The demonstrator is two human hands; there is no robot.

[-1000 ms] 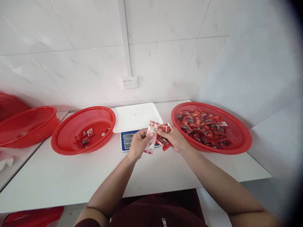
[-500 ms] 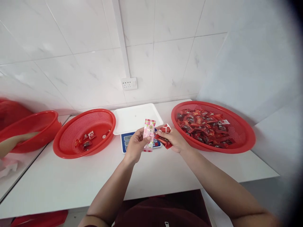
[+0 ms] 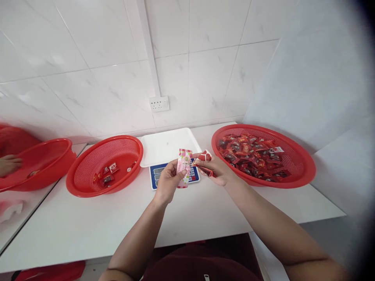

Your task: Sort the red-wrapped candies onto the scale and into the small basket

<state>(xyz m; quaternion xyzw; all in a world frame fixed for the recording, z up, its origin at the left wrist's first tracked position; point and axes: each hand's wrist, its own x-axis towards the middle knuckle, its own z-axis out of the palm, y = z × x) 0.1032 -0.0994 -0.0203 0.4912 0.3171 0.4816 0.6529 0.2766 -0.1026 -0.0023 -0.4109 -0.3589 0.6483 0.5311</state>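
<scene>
My left hand [image 3: 168, 180] pinches a pink-and-white wrapped packet [image 3: 184, 166] with striped ends, thumb across its front. Close beside it, my right hand [image 3: 217, 168] is closed around red wrapped candies, one a red-and-white piece [image 3: 205, 156] at the top and one a dark red piece [image 3: 206, 171] below. Both hands are over the keypad of a blue-and-white digital scale [image 3: 156, 183], partly hiding it. The scale's white tray [image 3: 164, 142] lies behind my hands.
To the right stands a red perforated basket [image 3: 301, 168] with many red wrapped candies [image 3: 252, 156]. Another red basket [image 3: 79, 171] on the left holds several wrapped pieces [image 3: 109, 175]. Farther left, a co-worker's hand [image 3: 9, 165] is over a red basin [image 3: 55, 171]. A socket [image 3: 159, 104] is on the wall.
My right hand has shifted slightly, and the red candies in it have turned a little. My left hand holds the pink packet almost still. The co-worker's hand has drawn back to the left.
</scene>
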